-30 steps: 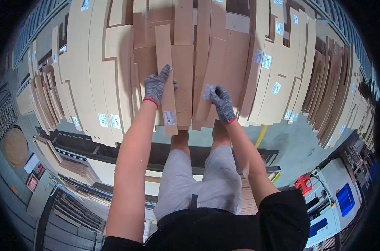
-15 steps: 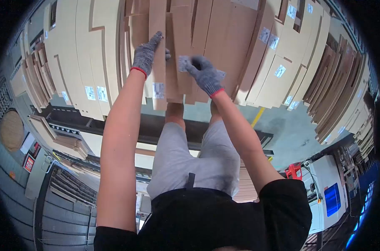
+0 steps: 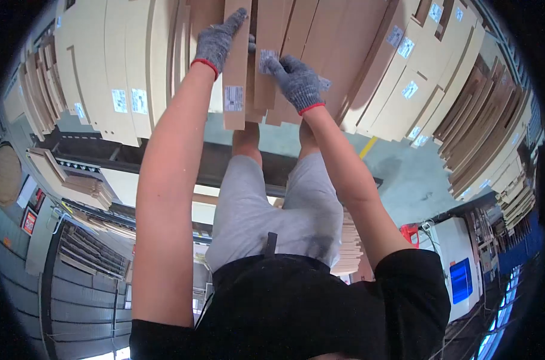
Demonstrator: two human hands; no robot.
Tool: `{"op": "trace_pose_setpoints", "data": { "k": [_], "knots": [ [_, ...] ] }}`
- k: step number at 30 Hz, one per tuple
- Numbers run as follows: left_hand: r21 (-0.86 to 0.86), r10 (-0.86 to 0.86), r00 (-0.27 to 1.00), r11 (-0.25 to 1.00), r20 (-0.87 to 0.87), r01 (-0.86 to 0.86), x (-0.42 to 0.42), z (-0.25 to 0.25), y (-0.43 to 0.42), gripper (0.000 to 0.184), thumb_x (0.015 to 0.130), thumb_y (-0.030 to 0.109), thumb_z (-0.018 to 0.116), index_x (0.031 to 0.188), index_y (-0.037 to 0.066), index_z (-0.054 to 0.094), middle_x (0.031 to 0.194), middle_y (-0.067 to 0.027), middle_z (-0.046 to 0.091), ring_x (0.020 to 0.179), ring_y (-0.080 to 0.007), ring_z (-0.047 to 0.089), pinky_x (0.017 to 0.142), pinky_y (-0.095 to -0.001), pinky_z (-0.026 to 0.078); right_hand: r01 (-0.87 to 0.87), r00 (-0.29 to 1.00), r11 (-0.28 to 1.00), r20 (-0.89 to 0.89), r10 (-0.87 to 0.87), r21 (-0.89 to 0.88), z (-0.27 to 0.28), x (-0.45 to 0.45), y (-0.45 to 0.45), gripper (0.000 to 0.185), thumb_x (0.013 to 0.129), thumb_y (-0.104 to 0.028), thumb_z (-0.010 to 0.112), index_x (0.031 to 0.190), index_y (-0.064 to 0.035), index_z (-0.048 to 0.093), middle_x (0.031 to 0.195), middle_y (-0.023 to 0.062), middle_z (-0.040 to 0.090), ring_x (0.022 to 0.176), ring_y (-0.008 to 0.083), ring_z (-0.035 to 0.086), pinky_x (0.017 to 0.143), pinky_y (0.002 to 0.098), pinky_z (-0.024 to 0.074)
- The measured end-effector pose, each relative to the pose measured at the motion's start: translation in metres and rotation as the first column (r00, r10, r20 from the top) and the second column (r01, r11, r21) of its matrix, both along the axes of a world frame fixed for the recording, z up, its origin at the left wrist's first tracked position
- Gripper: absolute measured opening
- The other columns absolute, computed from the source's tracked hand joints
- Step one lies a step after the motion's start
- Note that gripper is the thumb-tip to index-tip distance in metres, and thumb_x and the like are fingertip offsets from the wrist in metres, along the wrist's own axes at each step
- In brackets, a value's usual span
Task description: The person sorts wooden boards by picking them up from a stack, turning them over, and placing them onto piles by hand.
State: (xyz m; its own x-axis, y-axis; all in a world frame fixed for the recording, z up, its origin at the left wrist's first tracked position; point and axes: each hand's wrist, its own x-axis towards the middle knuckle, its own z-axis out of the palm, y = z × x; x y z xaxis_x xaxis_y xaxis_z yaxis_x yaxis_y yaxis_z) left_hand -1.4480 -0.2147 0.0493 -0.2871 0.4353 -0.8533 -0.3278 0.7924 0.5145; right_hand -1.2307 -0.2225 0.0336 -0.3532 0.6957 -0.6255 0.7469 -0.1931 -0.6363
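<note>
My left hand, in a grey knit glove with a red cuff, grips a narrow brown board. One finger lies along its face, and a fingertip shows past its right edge. The held board has a printed white label near its lower end. My right hand, gloved alike, has its fingers curled in, with the tips against a label on the neighbouring brown board. A small white piece shows past that hand's right side; whether it is held or stuck to the board behind, I cannot tell.
Pale labelled panels stand close together on the left, with more pale panels on the right. Brown boards stack further right. Below is a dark rail across the floor. A white machine with a blue screen stands at lower right.
My view has shifted, and both hands and the held board now appear higher in it. The label by my right fingers, blurred before, now shows sharply on the board face.
</note>
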Motion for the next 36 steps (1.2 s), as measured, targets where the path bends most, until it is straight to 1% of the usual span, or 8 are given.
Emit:
{"op": "trace_pose_setpoints", "data": {
  "k": [3, 6, 18, 22, 25, 30, 34, 36],
  "knots": [
    [-0.059, -0.004, 1.0, 0.998, -0.001, 0.004, -0.005, -0.004, 0.008, 0.055, 0.09, 0.055, 0.068, 0.108, 0.002, 0.07, 0.099, -0.0184, 0.074, 0.084, -0.0272, 0.073, 0.073, -0.0426, 0.059, 0.049, 0.999, 0.998, 0.007, -0.049, 0.034, -0.005, -0.002, -0.008, 0.051, 0.093, -0.056, 0.063, 0.094, -0.0061, 0.07, 0.088, 0.0179, 0.072, 0.085, 0.0379, 0.069, 0.077, 0.0453, 0.0533],
    [-0.024, 0.078, 0.997, 0.997, -0.003, -0.079, -0.002, -0.013, 0.008, 0.057, 0.087, 0.056, 0.074, 0.09, -0.001, 0.071, 0.066, -0.0105, 0.071, 0.051, -0.0217, 0.067, 0.048, -0.0316, 0.055, 0.106, 0.994, 0.994, 0.012, -0.106, 0.032, -0.009, -0.004, -0.016, 0.05, 0.094, -0.054, 0.064, 0.092, -0.0036, 0.069, 0.081, 0.0161, 0.071, 0.076, 0.0329, 0.068, 0.072, 0.0421, 0.0525],
    [-0.09, -0.063, 0.986, 0.995, -0.153, 0.05, 0.001, -0.004, 0.011, 0.07, 0.086, 0.066, 0.068, 0.09, -0.004, 0.071, 0.073, -0.0134, 0.073, 0.063, -0.0238, 0.073, 0.055, -0.034, 0.058, 0.206, 0.976, 0.973, -0.054, -0.212, -0.101, -0.03, 0.001, -0.024, 0.055, 0.09, -0.058, 0.067, 0.092, -0.0024, 0.069, 0.087, 0.0193, 0.071, 0.082, 0.0351, 0.068, 0.077, 0.043, 0.0525],
    [-0.12, -0.348, 0.796, 0.935, -0.495, 0.334, -0.002, -0.026, 0.0, 0.069, 0.086, 0.068, 0.066, 0.093, -0.001, 0.073, 0.076, -0.0178, 0.073, 0.071, -0.0287, 0.073, 0.065, -0.0394, 0.059, 0.207, 0.975, 0.972, -0.056, -0.214, -0.112, -0.028, 0.0, -0.025, 0.055, 0.09, -0.058, 0.067, 0.092, -0.0028, 0.07, 0.088, 0.0191, 0.071, 0.083, 0.0352, 0.068, 0.077, 0.0428, 0.0524],
    [-0.125, -0.356, 0.325, 0.82, -0.876, 0.559, -0.001, -0.039, -0.007, 0.074, 0.083, 0.071, 0.064, 0.083, -0.003, 0.072, 0.075, -0.0274, 0.068, 0.073, -0.0405, 0.069, 0.07, -0.0487, 0.054, 0.183, 0.981, 0.979, -0.046, -0.187, -0.09, -0.02, 0.0, -0.022, 0.054, 0.09, -0.057, 0.068, 0.093, -0.003, 0.069, 0.088, 0.019, 0.071, 0.084, 0.0352, 0.068, 0.078, 0.0424, 0.0527],
    [0.158, -0.055, 0.507, 0.916, -0.86, 0.368, 0.016, 0.004, -0.005, 0.053, 0.092, 0.044, 0.066, 0.113, -0.004, 0.064, 0.093, -0.0221, 0.071, 0.088, -0.0368, 0.069, 0.081, -0.0483, 0.053, 0.274, 0.957, 0.961, -0.086, -0.276, -0.038, -0.005, -0.006, -0.018, 0.05, 0.091, -0.045, 0.072, 0.119, -0.0046, 0.066, 0.095, 0.0171, 0.072, 0.085, 0.0298, 0.07, 0.081, 0.0386, 0.0547],
    [0.097, -0.093, 0.242, 0.736, -0.966, 0.67, 0.013, -0.008, -0.056, 0.049, 0.093, 0.03, 0.066, 0.129, -0.003, 0.056, 0.124, -0.0248, 0.062, 0.116, -0.0412, 0.059, 0.102, -0.0498, 0.045, 0.318, 0.904, 0.946, -0.282, -0.321, -0.057, -0.015, -0.007, -0.021, 0.053, 0.097, -0.036, 0.066, 0.141, -0.0069, 0.056, 0.128, 0.0193, 0.064, 0.112, 0.0299, 0.064, 0.097, 0.0395, 0.0509],
    [0.062, -0.117, 0.182, 0.654, -0.976, 0.754, 0.021, -0.017, -0.075, 0.048, 0.092, 0.028, 0.067, 0.129, -0.003, 0.056, 0.133, -0.025, 0.057, 0.125, -0.0437, 0.052, 0.111, -0.0508, 0.038, 0.294, 0.921, 0.928, -0.327, -0.211, 0.23, -0.03, -0.008, -0.027, 0.05, 0.101, -0.031, 0.059, 0.143, -0.0051, 0.053, 0.137, 0.0199, 0.058, 0.123, 0.0324, 0.058, 0.105, 0.0412, 0.0449]
  ]
}}
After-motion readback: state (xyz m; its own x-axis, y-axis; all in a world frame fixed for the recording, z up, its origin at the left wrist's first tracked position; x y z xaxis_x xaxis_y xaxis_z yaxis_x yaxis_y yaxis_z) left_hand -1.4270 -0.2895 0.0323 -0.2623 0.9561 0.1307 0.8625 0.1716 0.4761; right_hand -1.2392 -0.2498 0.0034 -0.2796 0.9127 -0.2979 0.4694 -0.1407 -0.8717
